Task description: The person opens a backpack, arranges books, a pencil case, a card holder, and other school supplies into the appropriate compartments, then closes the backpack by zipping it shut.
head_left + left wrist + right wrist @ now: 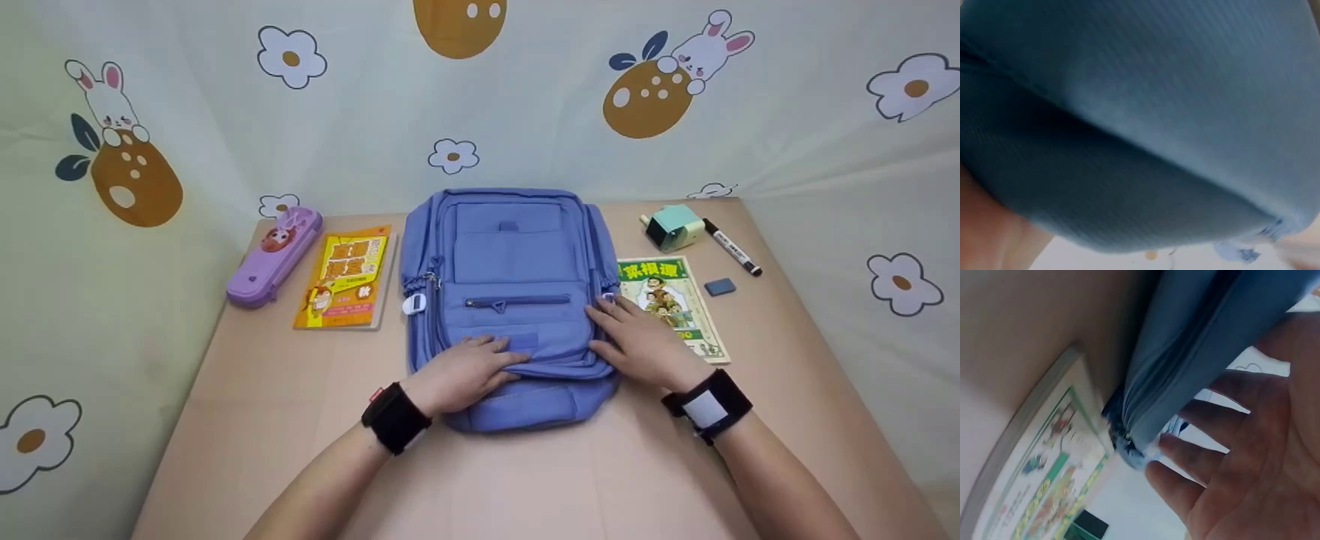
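- Backpack point(510, 259) lies on the table point(315, 420), in the middle, front face up, its bottom end toward the person.
- Left hand point(469, 373) rests on the lower front, fingers lying extended across the fabric; it grips nothing that shows.
- Right hand point(641, 337) touches the right edge, fingers spread and nearly straight, with no grip on the cloth.
- The bag looks like soft, pliant fabric, probably light for its bulk and unlikely to slip; expect it to sag or fold if lifted from one point.
- Best hold, I judge: both side edges together, at the thick seams, rather than the small zip pull point(498, 306) on the front pocket. No top handle shows.
- Left of the bag lie an orange book point(349, 279) and, beyond it, a pencil case point(275, 259).
- On the right, a green book point(697, 315) lies just beside it; a sharpener point(673, 227), marker point(733, 247) and eraser point(720, 286) are near that book.
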### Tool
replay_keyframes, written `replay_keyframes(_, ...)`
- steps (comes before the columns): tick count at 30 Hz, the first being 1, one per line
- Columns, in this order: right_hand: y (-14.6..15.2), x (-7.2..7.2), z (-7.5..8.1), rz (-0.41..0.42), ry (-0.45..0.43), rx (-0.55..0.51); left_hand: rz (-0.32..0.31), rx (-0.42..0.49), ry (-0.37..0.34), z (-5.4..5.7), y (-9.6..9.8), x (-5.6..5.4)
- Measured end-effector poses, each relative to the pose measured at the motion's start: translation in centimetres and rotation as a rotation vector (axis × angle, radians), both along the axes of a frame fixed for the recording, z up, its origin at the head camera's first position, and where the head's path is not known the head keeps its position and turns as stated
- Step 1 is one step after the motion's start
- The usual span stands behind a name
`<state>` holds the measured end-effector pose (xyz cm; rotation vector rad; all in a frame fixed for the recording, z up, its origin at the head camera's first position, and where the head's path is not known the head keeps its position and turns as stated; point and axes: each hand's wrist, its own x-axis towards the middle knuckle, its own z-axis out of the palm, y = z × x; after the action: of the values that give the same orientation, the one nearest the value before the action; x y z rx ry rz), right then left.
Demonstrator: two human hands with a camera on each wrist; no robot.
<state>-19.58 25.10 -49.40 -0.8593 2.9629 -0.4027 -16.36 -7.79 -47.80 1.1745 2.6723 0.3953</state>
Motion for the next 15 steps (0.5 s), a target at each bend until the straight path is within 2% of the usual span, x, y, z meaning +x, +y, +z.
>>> replay_keyframes(3, 0.5, -0.2, 0.0, -0.035, -0.037, -0.049, -0.003, 0.074, -0.071, 0.0, -0.4, -0.4)
replay_keyframes(8, 1.5, -0.8, 0.1, -0.176, -0.146, -0.176, -0.011, 0.125, -0.133, -0.1, -1.0, -0.6)
replay_keyframes(11, 1.8, -0.9, 0.2, -0.237, -0.245, -0.285, -0.018, 0.098, -0.135, 0.0, -1.2, -0.6)
replay_keyframes(15, 1.6, -1.0, 0.4, -0.251, -0.285, -0.365, -0.016, -0.01, -0.157, 1.1, -0.6, -0.4)
